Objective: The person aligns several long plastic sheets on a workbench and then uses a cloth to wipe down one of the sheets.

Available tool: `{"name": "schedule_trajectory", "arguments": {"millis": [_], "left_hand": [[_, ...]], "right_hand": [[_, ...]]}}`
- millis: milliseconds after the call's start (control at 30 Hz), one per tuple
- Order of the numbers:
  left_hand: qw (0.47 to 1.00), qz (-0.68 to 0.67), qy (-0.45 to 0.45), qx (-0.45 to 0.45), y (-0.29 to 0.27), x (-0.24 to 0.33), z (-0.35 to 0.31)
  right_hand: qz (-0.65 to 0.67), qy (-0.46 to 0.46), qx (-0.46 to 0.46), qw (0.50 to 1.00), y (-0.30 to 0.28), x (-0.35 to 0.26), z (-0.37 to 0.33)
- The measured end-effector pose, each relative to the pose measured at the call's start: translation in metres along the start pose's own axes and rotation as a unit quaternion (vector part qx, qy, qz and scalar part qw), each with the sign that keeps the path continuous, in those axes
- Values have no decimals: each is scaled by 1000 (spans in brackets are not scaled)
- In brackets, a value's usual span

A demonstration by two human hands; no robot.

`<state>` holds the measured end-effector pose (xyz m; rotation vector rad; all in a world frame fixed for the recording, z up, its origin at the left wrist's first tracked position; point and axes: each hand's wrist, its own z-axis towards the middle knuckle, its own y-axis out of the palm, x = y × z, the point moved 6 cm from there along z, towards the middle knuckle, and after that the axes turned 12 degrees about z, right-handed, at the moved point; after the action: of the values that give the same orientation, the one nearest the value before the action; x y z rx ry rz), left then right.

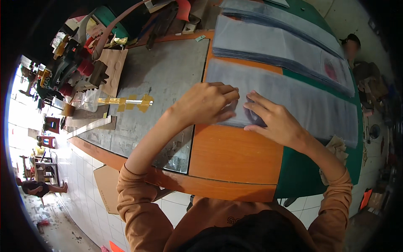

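A stack of clear, bluish plastic sheets (302, 101) lies across the table in front of me, with its left end under my hands. At that end my right hand (277, 122) is closed round a curled-up part of the plastic, thumb below and fingers on top. Just to the left, my left hand (210, 103) hovers at the same end of the stack, fingers bent and thumb held lower. Its fingertips are smeared by motion, so whether it pinches a sheet cannot be made out. A narrow gap separates the two hands.
More plastic sheet stacks (273, 42) lie farther back. To the left is a grey metal plate (168, 63) with a taped strip (130, 101) and a metal ruler (94, 126). A machine with red knobs (79, 67) stands beyond. Crumpled cloth (337, 148) lies at the right edge.
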<state>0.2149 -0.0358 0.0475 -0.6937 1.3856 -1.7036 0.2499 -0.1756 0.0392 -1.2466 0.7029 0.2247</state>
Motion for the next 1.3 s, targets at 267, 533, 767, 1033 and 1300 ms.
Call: {"name": "schedule_trajectory", "arguments": {"millis": [267,533,767,1033,1300], "left_hand": [[988,66,-7,-136,-9,14,6],[993,28,4,-116,-20,8,10],[986,-85,-38,-141,-20,-7,8],[972,-163,-83,146,-16,-10,-20],[915,-55,-122,380,-17,11,-35]], "right_hand": [[-90,-50,50,993,11,-8,-5],[-7,-73,76,994,-1,2,-5],[61,-47,107,991,-9,4,-2],[1,-43,138,989,-6,-1,-6],[264,-11,242,933,-19,24,0]]}}
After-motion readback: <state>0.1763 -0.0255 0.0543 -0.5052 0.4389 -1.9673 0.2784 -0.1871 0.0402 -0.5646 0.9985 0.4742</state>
